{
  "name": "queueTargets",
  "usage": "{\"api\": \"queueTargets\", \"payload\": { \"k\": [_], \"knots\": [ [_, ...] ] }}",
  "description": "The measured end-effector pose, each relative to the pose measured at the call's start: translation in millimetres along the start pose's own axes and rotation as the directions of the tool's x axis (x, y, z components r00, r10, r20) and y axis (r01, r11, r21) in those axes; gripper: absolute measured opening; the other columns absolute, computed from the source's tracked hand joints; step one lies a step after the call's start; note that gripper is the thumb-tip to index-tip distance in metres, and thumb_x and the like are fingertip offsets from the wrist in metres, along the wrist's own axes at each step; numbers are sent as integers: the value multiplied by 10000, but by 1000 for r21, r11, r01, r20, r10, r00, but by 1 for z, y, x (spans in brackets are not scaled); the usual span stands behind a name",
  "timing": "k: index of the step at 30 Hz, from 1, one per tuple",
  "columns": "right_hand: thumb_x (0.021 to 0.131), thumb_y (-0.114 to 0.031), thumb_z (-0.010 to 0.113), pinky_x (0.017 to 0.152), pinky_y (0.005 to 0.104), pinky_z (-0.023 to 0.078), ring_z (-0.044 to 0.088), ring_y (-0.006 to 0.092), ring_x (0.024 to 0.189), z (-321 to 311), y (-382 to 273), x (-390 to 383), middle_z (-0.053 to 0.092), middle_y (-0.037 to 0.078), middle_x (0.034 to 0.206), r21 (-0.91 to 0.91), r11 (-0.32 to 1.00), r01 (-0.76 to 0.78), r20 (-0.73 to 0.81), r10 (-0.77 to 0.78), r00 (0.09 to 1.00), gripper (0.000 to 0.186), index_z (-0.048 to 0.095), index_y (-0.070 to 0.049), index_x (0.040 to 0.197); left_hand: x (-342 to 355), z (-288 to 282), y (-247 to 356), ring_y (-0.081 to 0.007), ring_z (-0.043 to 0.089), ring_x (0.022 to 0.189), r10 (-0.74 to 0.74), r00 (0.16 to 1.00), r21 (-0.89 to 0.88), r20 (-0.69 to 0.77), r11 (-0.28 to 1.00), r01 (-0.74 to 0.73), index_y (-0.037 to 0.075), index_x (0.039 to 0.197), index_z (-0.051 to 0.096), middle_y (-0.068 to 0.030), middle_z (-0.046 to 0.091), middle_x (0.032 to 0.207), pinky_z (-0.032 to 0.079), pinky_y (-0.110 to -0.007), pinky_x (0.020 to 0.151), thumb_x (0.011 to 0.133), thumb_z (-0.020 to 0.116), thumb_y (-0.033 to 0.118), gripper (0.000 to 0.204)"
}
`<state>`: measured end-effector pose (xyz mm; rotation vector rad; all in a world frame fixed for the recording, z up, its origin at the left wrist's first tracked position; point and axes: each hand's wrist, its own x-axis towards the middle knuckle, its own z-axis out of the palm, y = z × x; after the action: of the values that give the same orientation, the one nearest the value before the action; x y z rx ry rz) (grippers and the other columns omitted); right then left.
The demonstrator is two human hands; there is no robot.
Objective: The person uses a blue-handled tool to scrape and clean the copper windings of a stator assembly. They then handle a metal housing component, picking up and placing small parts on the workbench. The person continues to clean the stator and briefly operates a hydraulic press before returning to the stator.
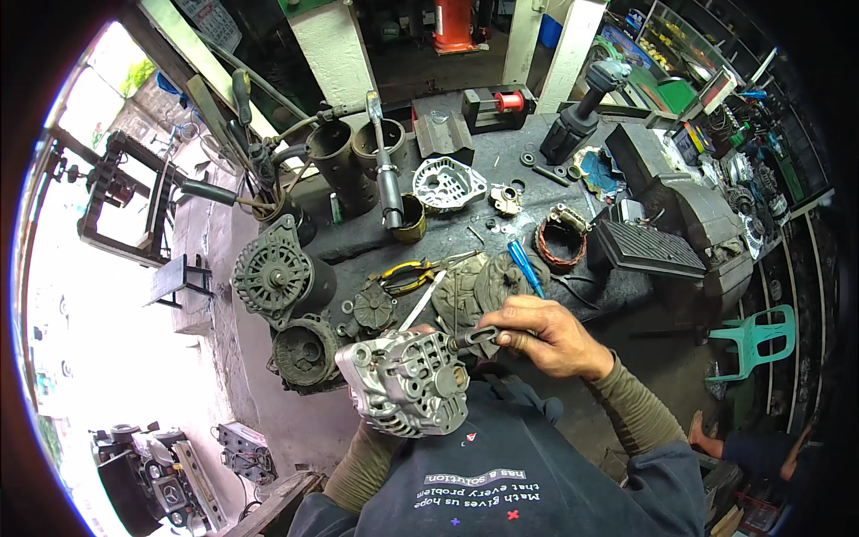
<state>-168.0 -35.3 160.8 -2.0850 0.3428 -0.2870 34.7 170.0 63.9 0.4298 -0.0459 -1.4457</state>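
My left hand (419, 329), mostly hidden, holds a silver alternator (403, 383) from behind, above my dark apron. My right hand (550, 338) grips a small dark metal cylindrical piece (471, 337) between thumb and forefinger, against the alternator's upper right side. Just beyond lie a crumpled grey cloth (463, 291), a blue-handled screwdriver (525, 267) and yellow-black pliers (403, 276). A dirtier alternator (276, 277), a round grey housing (374, 306) and another housing (302, 351) sit to the left.
The dark workbench (591, 291) carries metal cans (331, 157), a copper-wound stator (559, 243), a silver end housing (447, 184) and an upright black tool (573, 125). A green plastic chair (747, 340) stands at the right; another person's bare foot (700, 431) shows at lower right.
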Motion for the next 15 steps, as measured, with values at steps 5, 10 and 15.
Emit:
{"api": "queueTargets", "payload": {
  "k": [5, 10, 15],
  "knots": [
    [924, -158, 758, 1005, 404, 409, 613, 263, 1027, -17, 7, 18, 639, 57, 1005, -214, 928, 305, 121, -285, 951, 367, 759, -135, 1290, -9, -17, 0, -447, 644, 1140, -164, 974, 166, -159, 968, 190, 55, 1531, 506, -242, 602, 1399, 617, -596, 910, 1048, 526, 579, 713],
    [915, -83, 731, 985, 421, 473, 638, 305, 1053, -16, 12, 24, 660, 77, 1049, -165, 943, 290, 239, -248, 939, 389, 748, -126, 1301, -9, -40, 2, -497, 563, 1143, -365, 913, -378, 181, 831, 408, 47, 1531, 539, -299, 531, 1456, 582, -639, 931, 1008, 544, 659, 805],
    [1005, -145, 696, 882, 442, 558, 687, 367, 1009, 4, 14, 11, 671, 132, 1016, 60, 995, 86, 201, -96, 975, 324, 719, -68, 1319, -16, -53, 6, -589, 581, 1197, -368, 919, -408, 140, 824, 393, 74, 1562, 509, -309, 544, 1484, 552, -697, 949, 1031, 496, 673, 801]
  ]
}}
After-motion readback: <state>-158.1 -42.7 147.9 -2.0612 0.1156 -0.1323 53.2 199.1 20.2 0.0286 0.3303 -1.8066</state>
